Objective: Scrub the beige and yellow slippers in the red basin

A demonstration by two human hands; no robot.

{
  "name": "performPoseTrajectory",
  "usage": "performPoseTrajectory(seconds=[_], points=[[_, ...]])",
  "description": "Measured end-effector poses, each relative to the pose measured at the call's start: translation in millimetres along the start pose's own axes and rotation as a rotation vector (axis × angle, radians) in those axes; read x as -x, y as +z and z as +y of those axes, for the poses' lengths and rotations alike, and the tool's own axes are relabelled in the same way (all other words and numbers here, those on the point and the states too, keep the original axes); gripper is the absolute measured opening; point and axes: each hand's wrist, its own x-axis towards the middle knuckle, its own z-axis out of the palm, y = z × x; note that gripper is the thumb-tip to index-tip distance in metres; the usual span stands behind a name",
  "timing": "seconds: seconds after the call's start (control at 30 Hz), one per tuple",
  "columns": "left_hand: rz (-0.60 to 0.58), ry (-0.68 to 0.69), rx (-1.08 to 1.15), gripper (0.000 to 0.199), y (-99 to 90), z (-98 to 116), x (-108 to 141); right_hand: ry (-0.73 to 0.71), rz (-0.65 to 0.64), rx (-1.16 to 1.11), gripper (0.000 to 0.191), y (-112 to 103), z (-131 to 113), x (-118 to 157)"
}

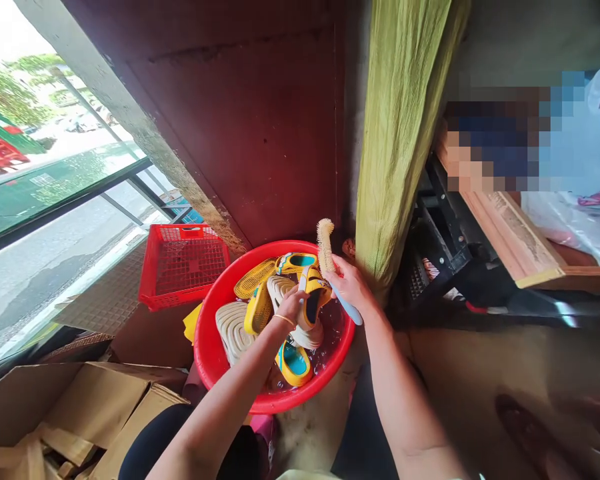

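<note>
A round red basin (209, 373) of water stands on the floor before me, full of sandals in yellow and beige. My left hand (291, 305) is closed on a yellow sandal (312, 308) with a dark insole, tilted above the others. In my right hand (351, 285) is a scrub brush (325, 241) with pale bristles and a light blue handle, held upright next to that sandal. A yellow sandal with a teal insole (296, 361) lies near the basin's front. To the left are beige ridged soles (234, 327) and a yellow sole (255, 279).
A red plastic crate (153, 277) stands behind the basin's left side. An open cardboard box (95, 393) with wood pieces is at lower left. A yellow-green curtain (390, 147) hangs by a dark red door (250, 133). Wooden furniture (525, 247) stands at right.
</note>
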Motion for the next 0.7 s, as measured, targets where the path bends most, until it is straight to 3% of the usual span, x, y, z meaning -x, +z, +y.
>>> performPoseTrajectory(seconds=[0.13,0.23,0.33,0.43,0.53,0.6,0.7], points=[[-0.052,0.127,0.069,0.063,-50.4,31,28,-0.037,-0.033,0.089,0.054,18,1,2],[-0.012,0.302,-0.056,0.071,-88.4,41,45,-0.182,-0.043,0.300,0.049,54,-3,14],[0.103,0.376,-0.168,0.067,-113.8,34,58,-0.339,-0.165,0.642,0.048,97,-7,29],[0.152,0.357,-0.187,0.066,-125.2,19,67,-0.231,-0.241,0.911,0.052,117,-5,29],[0.113,0.306,-0.036,0.069,-132.4,8,67,-0.078,-0.145,0.948,0.051,108,8,13],[0.082,0.221,0.147,0.067,-139.2,7,62,-0.104,-0.051,0.835,0.049,99,18,4],[-0.028,0.054,0.441,0.059,-151.4,10,53,-0.277,0.049,0.596,0.048,104,25,3]])
